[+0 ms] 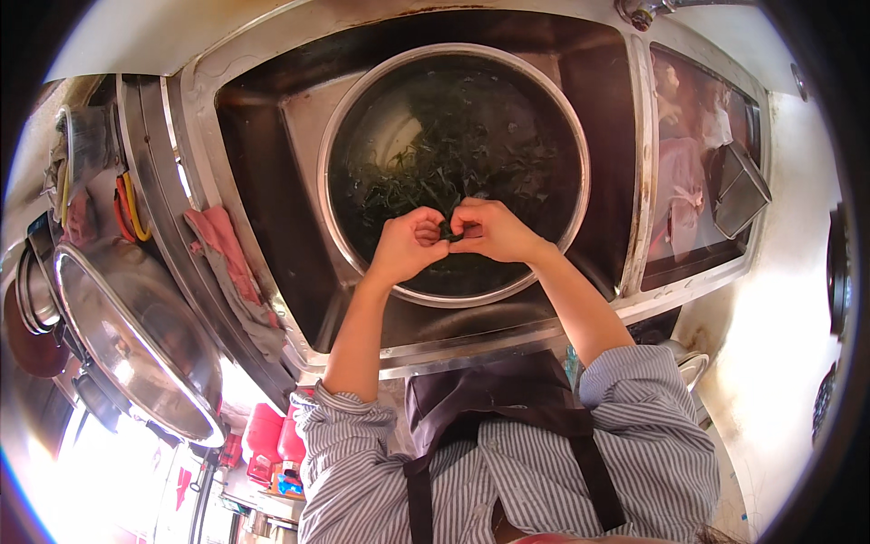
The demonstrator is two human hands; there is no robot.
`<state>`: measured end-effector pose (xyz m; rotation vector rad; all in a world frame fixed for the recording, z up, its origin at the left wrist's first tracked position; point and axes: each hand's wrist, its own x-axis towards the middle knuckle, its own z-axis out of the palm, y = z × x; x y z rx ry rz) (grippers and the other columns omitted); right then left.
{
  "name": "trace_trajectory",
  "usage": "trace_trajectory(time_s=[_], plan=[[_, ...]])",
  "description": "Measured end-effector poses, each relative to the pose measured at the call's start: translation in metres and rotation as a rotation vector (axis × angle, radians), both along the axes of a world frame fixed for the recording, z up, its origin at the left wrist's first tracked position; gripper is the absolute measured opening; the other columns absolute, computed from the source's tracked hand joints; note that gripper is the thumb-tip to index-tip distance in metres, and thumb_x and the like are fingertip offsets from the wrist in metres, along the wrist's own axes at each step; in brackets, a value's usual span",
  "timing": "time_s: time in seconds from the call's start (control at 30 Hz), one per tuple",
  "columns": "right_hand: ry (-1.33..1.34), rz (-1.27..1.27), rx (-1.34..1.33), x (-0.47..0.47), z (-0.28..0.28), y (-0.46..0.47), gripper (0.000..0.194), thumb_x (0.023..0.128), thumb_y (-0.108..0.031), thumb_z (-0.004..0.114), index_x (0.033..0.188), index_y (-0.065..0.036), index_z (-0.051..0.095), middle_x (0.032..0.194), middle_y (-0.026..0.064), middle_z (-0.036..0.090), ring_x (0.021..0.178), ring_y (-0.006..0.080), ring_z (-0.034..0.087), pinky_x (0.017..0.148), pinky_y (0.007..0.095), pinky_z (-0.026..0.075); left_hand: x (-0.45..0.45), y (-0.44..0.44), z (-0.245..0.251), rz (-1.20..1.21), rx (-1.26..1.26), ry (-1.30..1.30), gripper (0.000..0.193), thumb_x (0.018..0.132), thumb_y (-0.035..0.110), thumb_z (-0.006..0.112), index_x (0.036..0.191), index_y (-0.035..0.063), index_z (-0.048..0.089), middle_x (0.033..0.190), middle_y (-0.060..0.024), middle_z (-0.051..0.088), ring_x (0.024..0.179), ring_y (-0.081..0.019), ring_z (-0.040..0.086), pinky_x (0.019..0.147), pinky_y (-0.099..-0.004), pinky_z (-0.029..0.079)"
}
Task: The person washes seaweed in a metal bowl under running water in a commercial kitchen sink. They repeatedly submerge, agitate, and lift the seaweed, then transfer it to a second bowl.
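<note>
A large round metal basin (325, 170) of water stands in the deep stainless-steel sink (262, 204). Dark green leaves (408, 180) float or lie in the water, thickest near its middle. Over the basin's near half, my left hand (411, 245) and my right hand (493, 230) meet, fingertips almost touching. Pinched between them is a small dark green leaf piece (448, 231). Most of that piece is hidden by my fingers.
To the right, a smaller sink basin (639, 170) holds a pale plastic bag (683, 177) and a metal mesh strainer (741, 190). Pink and grey cloths (231, 265) drape over the left rim. A big metal bowl (143, 340) leans at left, below orange-and-yellow handles (129, 207). A faucet (642, 15) sits at the top.
</note>
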<state>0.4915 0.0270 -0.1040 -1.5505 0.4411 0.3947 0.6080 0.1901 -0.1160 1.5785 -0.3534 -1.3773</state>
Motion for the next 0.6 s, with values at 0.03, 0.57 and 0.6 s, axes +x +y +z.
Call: trace_trajectory(time_s=[0.03,0.57,0.6], plan=[[-0.046,0.009,-0.014,-0.002,0.001,-0.003,0.022,0.071,-0.001,0.076,0.083,-0.002,0.057,0.087,0.0088,0.053,0.075,0.0193,0.055,0.066,0.0285,0.048,-0.002,-0.001,-0.002,-0.014,0.017,-0.082,0.02,0.076,-0.003,0.068,0.094,0.0003,0.061,0.072,0.0003,0.061,0.069,-0.0018,0.057,0.061,-0.018,0.047],[0.122,-0.214,-0.635,-0.009,-0.04,-0.05,0.013,0.08,-0.002,0.06,0.091,-0.008,0.061,0.078,0.0124,0.065,0.071,0.0285,0.067,0.063,0.0362,0.051,0.037,-0.106,-0.058,0.074,0.108,-0.941,0.043,0.076,0.017,0.07,0.113,0.0014,0.052,0.107,-0.0159,0.06,0.103,-0.0305,0.059,0.088,-0.0406,0.047],[-0.065,-0.335,-0.742,0.006,-0.051,-0.06,0.011,0.081,-0.003,0.061,0.091,-0.005,0.061,0.082,0.0128,0.065,0.074,0.0284,0.066,0.064,0.0351,0.051,0.044,-0.12,-0.069,0.075,0.157,-0.95,0.045,0.077,0.016,0.068,0.116,0.003,0.051,0.112,-0.0175,0.058,0.105,-0.034,0.057,0.089,-0.0424,0.046]])
